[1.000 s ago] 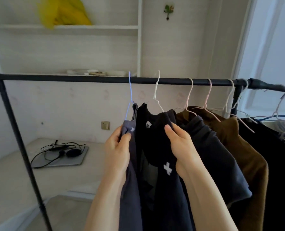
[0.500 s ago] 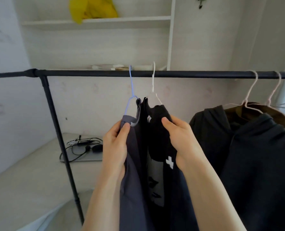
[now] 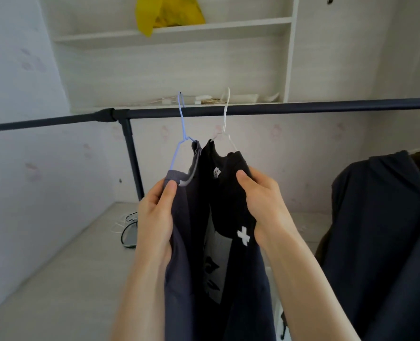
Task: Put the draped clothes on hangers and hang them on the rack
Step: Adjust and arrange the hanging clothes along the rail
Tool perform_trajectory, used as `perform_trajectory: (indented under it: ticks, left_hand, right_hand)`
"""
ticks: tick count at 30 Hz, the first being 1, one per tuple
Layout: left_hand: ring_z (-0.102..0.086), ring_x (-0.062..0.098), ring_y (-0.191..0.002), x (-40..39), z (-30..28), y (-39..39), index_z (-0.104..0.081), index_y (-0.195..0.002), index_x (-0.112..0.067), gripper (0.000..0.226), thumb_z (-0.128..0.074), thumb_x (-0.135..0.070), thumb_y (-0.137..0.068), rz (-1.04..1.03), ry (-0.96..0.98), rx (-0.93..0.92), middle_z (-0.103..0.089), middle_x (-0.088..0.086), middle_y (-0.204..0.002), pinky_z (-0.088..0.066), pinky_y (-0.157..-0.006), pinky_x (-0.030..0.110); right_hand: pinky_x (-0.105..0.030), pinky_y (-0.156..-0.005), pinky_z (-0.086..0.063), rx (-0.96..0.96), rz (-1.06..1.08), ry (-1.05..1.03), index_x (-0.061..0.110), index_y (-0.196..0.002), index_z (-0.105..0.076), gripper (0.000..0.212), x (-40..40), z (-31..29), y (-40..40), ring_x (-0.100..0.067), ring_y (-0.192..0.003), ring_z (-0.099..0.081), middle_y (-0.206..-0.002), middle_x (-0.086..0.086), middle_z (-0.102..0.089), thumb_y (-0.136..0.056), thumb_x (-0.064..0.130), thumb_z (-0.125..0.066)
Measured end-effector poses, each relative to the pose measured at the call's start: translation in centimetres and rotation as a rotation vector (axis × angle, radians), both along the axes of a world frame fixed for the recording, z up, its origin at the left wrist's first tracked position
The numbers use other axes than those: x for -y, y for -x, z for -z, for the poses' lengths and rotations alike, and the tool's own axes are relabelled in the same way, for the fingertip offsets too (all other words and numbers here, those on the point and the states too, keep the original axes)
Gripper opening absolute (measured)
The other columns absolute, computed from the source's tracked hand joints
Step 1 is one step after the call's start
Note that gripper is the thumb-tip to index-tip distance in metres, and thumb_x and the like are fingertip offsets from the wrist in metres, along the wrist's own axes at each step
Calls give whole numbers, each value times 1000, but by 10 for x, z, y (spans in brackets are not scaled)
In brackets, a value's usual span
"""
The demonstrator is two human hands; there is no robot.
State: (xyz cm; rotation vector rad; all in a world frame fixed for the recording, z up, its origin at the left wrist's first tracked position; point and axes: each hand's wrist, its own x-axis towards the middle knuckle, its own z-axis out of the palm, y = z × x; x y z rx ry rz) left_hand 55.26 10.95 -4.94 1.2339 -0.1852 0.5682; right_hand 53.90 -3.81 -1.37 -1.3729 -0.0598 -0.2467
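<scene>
The left hand [image 3: 158, 212] pinched the ribbed waistband of a grey garment [image 3: 179, 242] between thumb and curled fingers, at about 9 o'clock from the frame's centre. The right hand [image 3: 260, 200] gripped the shoulder of a black shirt [image 3: 228, 193] with its thumb on top, at about 3 o'clock from the left hand. A white cross mark showed on the shirt just below the right palm.

The grey garment hung from a pale blue hanger [image 3: 180, 134], the black shirt from a white hanger [image 3: 225, 124]. Both hooks sat over the dark rack bar [image 3: 302, 109] at 12 o'clock from the hands, with the blue hook to the left of the white one.

At 3 o'clock, apart from the held clothes, hung a dark navy hooded top [image 3: 381, 230]. At 12 o'clock above the bar, a yellow bag [image 3: 164, 13] lay on a white shelf [image 3: 228, 27]. At 8 o'clock, cables and a flat grey device [image 3: 130, 238] rested on the pale platform [image 3: 56, 279].
</scene>
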Motion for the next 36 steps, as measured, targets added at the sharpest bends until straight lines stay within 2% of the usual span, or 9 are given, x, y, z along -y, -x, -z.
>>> perform_trajectory:
  ticks: [2,6,9,11,14,19,27,33,36]
  left_hand:
    - [-67,3,-83,-21,-3,-3,-76,-72,-33,41,-50,-13,-97,-19,-11,6,-74,-11,-82,-51,-75,17]
    - [-69,6,-91,-59,-2,-13,-77,-78,-31,35,-51,-15,-97,-47,20,-14,-76,-7,-90,-51,-75,16]
    - [-68,2,-81,-80,1,-22,-76,-76,-32,36,-51,-16,-97,-87,-2,-50,-75,-11,-82,-50,-71,16]
    - [-68,5,-82,-89,4,-28,-75,-85,-28,28,-51,-17,-97,-117,-42,-74,-75,-9,-84,-50,-73,20]
    - [-69,10,-86,-99,12,-36,-73,-97,-20,22,-51,-19,-97,-118,-73,-93,-75,0,-91,-51,-74,23]
    - [-66,7,-79,-104,19,-35,-71,-98,-13,22,-48,-14,-98,-122,-38,-94,-73,-2,-85,-51,-67,15]
    - [-66,18,-104,-106,29,-30,-69,-107,-17,21,-51,-18,-97,-101,-13,-174,-73,2,-105,-49,-98,39]
    - [-65,22,-106,-106,29,-26,-69,-105,-16,19,-54,-17,-94,-111,23,-200,-72,3,-105,-46,-102,45]
    - [-66,19,-102,-102,30,-24,-69,-105,-16,19,-53,-16,-95,-108,3,-196,-73,1,-101,-49,-98,40]
  right_hand:
    - [-54,-86,-55,-1,-5,4,21,-87,-70,29,-21,-3,-4,-39,-99,-66,-106,-22,-68,-99,19,-44]
    - [-51,-88,-55,-6,-12,12,23,-93,-71,28,-55,-4,-11,-34,-97,-68,-102,-17,-71,-100,20,-44]
    - [-52,-88,-55,-12,-11,13,25,-86,-72,31,-74,-2,-15,-35,-98,-68,-108,-18,-69,-99,20,-44]
    - [-51,-88,-55,-27,-14,16,26,-84,-71,31,-82,0,-17,-35,-97,-68,-107,-19,-69,-99,19,-45]
    - [-48,-90,-55,-39,-28,24,26,-95,-72,28,-91,2,-20,-28,-95,-70,-101,-10,-73,-99,21,-45]
    - [-46,-90,-55,-59,-24,76,22,-106,-70,26,-102,7,-25,-26,-95,-69,-100,-7,-73,-100,22,-44]
    - [-46,-91,-54,-62,12,134,29,-82,-67,32,-109,16,-22,-30,-98,-67,-104,-15,-69,-100,19,-42]
    - [-46,-92,-53,-44,41,197,22,-84,-67,31,-102,21,-17,-31,-98,-67,-103,-18,-68,-100,16,-41]
    - [-46,-92,-53,-28,25,235,17,-91,-67,28,-99,22,-17,-31,-98,-66,-104,-18,-68,-100,16,-41]
